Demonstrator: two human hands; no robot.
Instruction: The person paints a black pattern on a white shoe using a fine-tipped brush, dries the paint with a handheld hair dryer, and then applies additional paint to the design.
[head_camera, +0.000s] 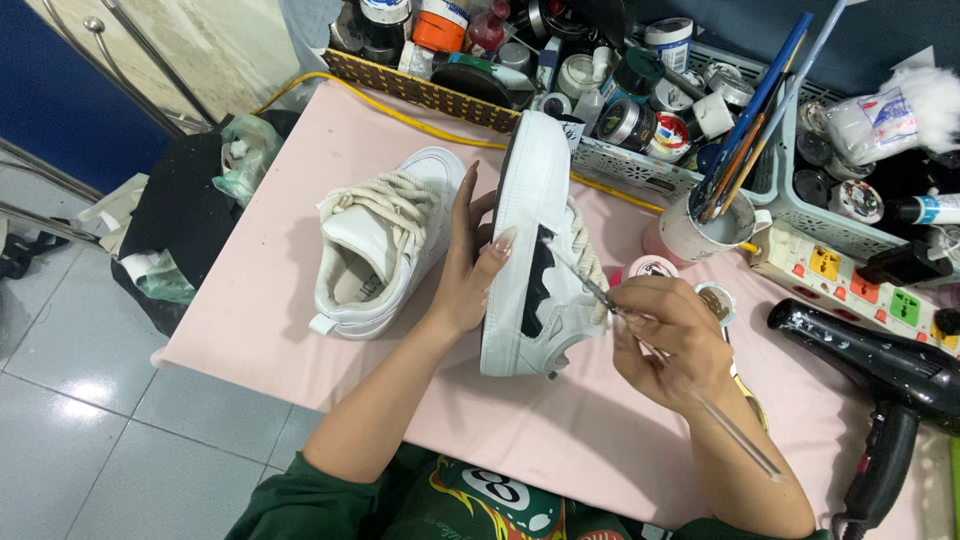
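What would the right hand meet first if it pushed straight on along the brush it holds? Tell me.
The right hand points its thin brush up-left; the tip already sits at the tilted white sneaker's side, so that comes first.

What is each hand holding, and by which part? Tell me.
The left hand grips the tilted white sneaker by its sole edge. The right hand pinches a thin paintbrush near its metal ferrule.

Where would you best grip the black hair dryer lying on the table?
By the handle of the hair dryer, coming from above at the table's right edge. The handle points toward the person and lies free; the barrel angles toward the right hand and is bulkier.
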